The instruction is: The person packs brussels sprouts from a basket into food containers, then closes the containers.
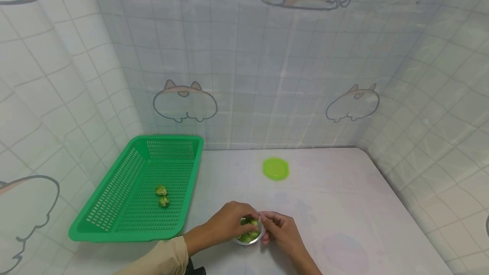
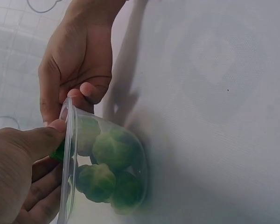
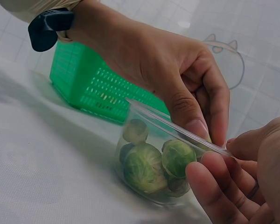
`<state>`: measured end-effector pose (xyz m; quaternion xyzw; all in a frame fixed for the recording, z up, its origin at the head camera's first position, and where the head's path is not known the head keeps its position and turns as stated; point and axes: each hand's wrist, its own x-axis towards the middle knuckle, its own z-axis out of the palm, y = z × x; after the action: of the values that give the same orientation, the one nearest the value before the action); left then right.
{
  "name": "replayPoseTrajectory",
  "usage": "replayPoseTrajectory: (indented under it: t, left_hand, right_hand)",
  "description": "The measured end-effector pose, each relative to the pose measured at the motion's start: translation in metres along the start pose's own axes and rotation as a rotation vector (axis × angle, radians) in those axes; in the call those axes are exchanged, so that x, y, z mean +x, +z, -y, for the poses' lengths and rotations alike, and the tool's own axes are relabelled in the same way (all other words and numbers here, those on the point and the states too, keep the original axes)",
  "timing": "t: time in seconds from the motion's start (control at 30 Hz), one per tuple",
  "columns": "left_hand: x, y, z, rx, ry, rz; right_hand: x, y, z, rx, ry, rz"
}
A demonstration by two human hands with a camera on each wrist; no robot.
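A clear round plastic container (image 3: 151,193) stands on the white table with several Brussels sprouts (image 3: 143,163) inside. From the left, my left hand (image 1: 231,224) reaches over its mouth. Thumb and fingers of that hand pinch a Brussels sprout (image 2: 59,152) at the rim, mostly covered by the fingers. On the other side, my right hand (image 1: 282,230) grips the container's rim between thumb and fingers. Two more Brussels sprouts (image 1: 162,196) lie in the green plastic basket (image 1: 187,190) to the left.
A light green round lid (image 1: 276,169) lies flat on the table (image 1: 324,198), farther back than the container. Patterned curtain-like sheets (image 1: 244,71) enclose the back and both sides. A dark wrist strap device (image 3: 49,28) sits on the left wrist.
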<state>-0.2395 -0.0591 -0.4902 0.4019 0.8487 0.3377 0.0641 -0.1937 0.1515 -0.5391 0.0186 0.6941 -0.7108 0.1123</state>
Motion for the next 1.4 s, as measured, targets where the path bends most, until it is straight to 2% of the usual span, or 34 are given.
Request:
replayPoseTrajectory:
  t: [0.33,0.53,0.73,0.9,1.07,1.4]
  left_hand:
    - [-0.001,-0.001,0.001,0.019,0.022,-0.016]
    - [-0.002,-0.003,0.001,-0.002,0.018,-0.006]
    - [-0.003,-0.008,-0.002,-0.023,0.004,0.006]
    - [-0.006,-0.016,0.001,-0.028,0.005,-0.008]
    - [-0.01,-0.033,0.007,0.01,0.0,-0.077]
    - [-0.02,-0.076,0.021,0.093,0.058,-0.313]
  right_hand:
    - [0.001,0.0,-0.001,-0.006,-0.015,-0.001]
    - [0.0,0.001,0.001,-0.001,-0.019,0.007]
    - [0.001,-0.001,0.0,-0.005,-0.007,0.019]
    - [0.001,-0.002,-0.001,-0.001,-0.007,0.02]
    - [0.0,-0.001,-0.001,-0.012,-0.003,0.016]
    - [0.0,0.0,0.001,-0.034,0.017,-0.003]
